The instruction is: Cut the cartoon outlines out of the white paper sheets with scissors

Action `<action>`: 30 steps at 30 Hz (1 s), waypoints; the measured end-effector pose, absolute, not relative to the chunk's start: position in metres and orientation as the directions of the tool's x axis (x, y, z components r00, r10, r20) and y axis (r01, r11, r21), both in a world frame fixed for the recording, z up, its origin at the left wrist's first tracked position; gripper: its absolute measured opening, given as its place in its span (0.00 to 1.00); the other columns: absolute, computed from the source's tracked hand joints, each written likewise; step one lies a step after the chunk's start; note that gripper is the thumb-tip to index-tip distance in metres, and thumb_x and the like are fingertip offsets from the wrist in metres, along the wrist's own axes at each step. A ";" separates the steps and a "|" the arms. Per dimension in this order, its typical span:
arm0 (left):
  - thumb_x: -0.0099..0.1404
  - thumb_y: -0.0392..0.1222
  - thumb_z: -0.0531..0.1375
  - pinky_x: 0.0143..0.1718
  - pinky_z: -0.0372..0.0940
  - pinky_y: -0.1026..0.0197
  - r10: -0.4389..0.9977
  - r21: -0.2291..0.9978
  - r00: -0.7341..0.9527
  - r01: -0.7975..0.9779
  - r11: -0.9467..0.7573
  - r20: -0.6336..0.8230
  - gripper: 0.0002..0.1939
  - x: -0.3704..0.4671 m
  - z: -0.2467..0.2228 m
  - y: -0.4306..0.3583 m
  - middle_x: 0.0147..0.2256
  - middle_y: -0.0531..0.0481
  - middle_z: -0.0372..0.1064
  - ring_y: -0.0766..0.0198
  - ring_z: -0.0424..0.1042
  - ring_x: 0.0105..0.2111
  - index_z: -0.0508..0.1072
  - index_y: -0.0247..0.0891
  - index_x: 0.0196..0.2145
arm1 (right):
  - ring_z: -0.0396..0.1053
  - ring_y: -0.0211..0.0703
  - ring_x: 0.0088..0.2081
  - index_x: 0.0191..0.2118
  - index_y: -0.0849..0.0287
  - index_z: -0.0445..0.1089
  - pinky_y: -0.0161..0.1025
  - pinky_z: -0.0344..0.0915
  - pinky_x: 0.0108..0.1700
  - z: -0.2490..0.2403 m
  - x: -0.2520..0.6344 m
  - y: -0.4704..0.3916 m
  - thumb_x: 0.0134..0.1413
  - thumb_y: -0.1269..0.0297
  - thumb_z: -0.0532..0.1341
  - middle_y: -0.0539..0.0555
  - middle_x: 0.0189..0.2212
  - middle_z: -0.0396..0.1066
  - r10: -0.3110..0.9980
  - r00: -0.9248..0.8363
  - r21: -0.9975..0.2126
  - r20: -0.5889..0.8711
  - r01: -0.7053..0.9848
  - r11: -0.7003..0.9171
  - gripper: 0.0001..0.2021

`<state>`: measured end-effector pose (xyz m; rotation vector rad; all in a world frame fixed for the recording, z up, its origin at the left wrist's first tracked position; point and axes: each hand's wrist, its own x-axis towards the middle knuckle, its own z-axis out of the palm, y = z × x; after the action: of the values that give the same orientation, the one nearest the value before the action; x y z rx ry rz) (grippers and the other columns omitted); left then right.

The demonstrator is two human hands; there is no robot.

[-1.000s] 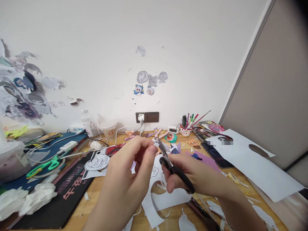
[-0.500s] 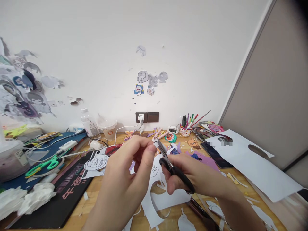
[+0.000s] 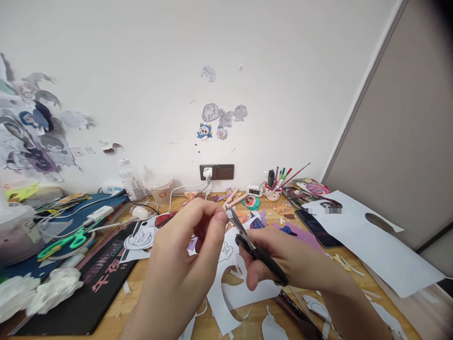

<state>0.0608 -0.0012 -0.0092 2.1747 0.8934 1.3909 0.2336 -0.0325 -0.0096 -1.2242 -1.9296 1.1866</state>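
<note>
In the middle of the view my left hand (image 3: 187,250) is closed, thumb and index finger pinched on a small white paper piece that is mostly hidden. My right hand (image 3: 279,259) is closed around the black handles of the scissors (image 3: 265,262). Their blades point up and left, with the tips beside my left fingertips. Below both hands lies a white sheet (image 3: 244,295) with cut-out holes. Part of a line drawing (image 3: 226,251) shows between the hands.
Green scissors (image 3: 76,240) and crumpled tissue (image 3: 56,289) are at the left. A phone (image 3: 320,229) lies right, partly under a large white sheet (image 3: 375,245). A pen cup (image 3: 273,191), a bottle (image 3: 131,182) and a plastic cup (image 3: 158,189) stand by the wall.
My left hand has shifted slightly left, and less of the small paper piece shows at its fingertips. My right hand and the scissors have barely moved.
</note>
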 end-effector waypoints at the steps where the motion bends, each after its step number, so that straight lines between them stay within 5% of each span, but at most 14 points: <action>1: 0.66 0.35 0.51 0.24 0.58 0.70 0.703 0.636 0.295 0.299 -0.712 0.648 0.07 0.061 -0.009 -0.001 0.27 0.57 0.63 0.71 0.62 0.26 0.65 0.42 0.31 | 0.51 0.31 0.22 0.24 0.59 0.58 0.30 0.48 0.22 -0.010 0.234 -0.032 0.49 0.61 0.65 0.41 0.19 0.54 0.904 -0.427 -0.892 -0.004 0.411 0.191 0.14; 17: 0.64 0.35 0.53 0.28 0.60 0.69 0.644 0.540 0.334 0.356 -0.763 0.688 0.05 0.058 -0.011 -0.002 0.29 0.57 0.66 0.69 0.66 0.30 0.65 0.44 0.32 | 0.52 0.33 0.26 0.27 0.58 0.59 0.31 0.49 0.25 -0.010 0.233 -0.032 0.46 0.52 0.65 0.43 0.23 0.56 0.908 -0.418 -0.864 -0.032 0.468 0.185 0.17; 30: 0.62 0.32 0.53 0.22 0.57 0.69 0.660 0.606 0.271 0.263 -0.751 0.701 0.07 0.068 -0.011 -0.008 0.24 0.58 0.64 0.70 0.64 0.26 0.64 0.42 0.28 | 0.54 0.35 0.26 0.27 0.57 0.57 0.32 0.52 0.26 -0.012 0.227 -0.033 0.45 0.52 0.66 0.44 0.24 0.59 0.903 -0.429 -0.924 0.032 0.331 0.190 0.18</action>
<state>0.0678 -0.0078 -0.0112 2.1774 0.8375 1.4771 0.2274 -0.0327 -0.0122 -1.1530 -1.8688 1.2241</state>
